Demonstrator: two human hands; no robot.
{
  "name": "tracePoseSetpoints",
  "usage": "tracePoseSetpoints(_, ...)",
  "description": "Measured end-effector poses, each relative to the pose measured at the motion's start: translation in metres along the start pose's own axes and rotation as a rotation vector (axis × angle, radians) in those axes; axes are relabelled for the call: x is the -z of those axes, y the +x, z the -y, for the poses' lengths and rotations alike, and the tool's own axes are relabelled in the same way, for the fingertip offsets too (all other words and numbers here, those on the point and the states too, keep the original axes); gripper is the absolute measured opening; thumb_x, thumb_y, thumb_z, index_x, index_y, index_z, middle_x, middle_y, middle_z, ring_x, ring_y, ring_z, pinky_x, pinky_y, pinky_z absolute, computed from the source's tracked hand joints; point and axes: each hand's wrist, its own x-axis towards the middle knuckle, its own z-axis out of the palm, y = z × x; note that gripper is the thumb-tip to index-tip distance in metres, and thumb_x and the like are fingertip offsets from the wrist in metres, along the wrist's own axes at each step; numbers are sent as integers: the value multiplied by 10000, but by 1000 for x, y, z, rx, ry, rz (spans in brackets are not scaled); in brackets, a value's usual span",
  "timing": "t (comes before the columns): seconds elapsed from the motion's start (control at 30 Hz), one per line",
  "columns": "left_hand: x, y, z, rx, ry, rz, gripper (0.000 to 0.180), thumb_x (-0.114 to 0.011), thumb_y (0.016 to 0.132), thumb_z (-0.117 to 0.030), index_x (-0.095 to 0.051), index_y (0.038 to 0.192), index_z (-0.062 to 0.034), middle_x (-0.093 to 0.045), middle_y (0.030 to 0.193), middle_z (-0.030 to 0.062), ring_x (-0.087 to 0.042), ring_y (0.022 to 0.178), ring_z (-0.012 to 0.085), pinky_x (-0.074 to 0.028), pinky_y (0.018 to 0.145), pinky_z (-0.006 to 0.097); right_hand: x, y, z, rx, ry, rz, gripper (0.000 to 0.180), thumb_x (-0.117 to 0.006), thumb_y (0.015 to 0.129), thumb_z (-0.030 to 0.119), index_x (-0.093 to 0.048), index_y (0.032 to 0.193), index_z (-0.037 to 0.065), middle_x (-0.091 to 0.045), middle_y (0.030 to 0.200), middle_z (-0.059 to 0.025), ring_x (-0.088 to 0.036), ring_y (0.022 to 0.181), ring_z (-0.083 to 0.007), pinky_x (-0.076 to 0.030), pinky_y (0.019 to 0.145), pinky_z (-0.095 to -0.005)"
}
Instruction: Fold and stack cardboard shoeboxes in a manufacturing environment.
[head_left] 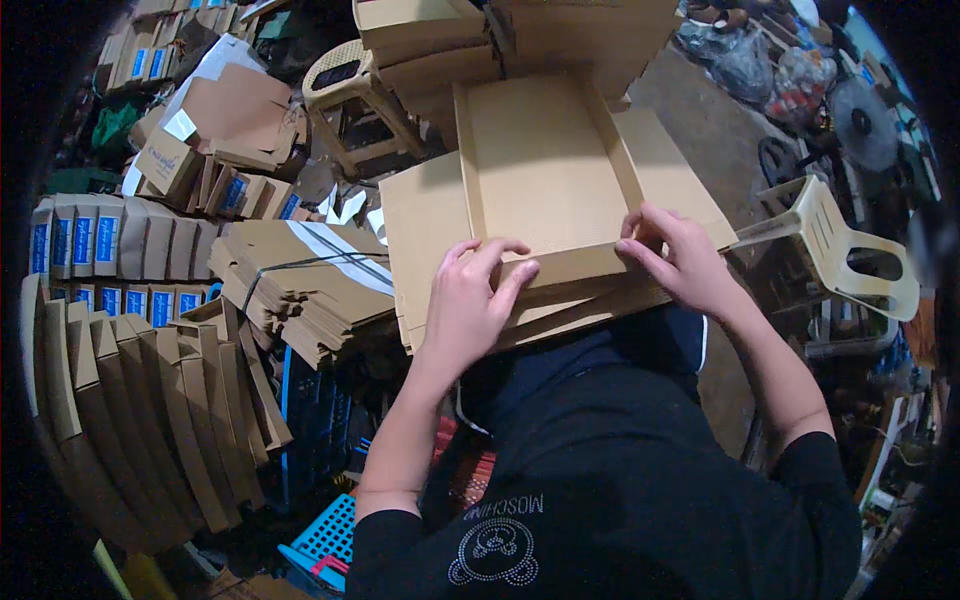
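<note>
A shallow brown cardboard box (550, 160) lies in front of me with its side walls standing up. It rests on flat cardboard sheets (425, 215) stacked over my lap. My left hand (475, 295) pinches the near wall toward its left end, thumb on the outer side and fingers curled over the top edge. At the near right corner, my right hand (678, 255) grips the wall between thumb and bent fingers. Beyond the box, a taller upright piece of cardboard (590, 45) rises at its far end.
Left of the box lies a strapped bundle of flat cardboard (310, 280). Rows of folded cardboard (150, 420) stand farther left, with blue-labelled boxes (95, 235) behind. A beige stool (350, 90) holds a dark phone. A cream plastic chair (850, 245) is at right, a blue basket (325, 540) below.
</note>
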Motion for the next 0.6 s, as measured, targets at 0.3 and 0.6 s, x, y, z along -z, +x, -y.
tracePoseSetpoints(0.3, -20, 5, 21, -431, 255, -159, 136, -794, 936, -199, -791, 1050, -125, -704, 856, 40, -694, 890, 256, -464, 1134, 506, -19, -5, -30, 513, -433, -174, 159, -800, 934, 204, -739, 1041, 103, -707, 887, -40, -683, 912, -232, -516, 1012, -460)
tracePoseSetpoints(0.6, -18, 1, 9, -421, 428, 8, 100, -761, 959, -209, -748, 961, -109, -713, 851, 66, -722, 885, 243, -444, 1197, 520, -22, -20, -18, 475, -576, -26, 232, -770, 907, 142, -737, 1127, 78, -755, 1005, -60, -719, 984, -253, -496, 1140, -503)
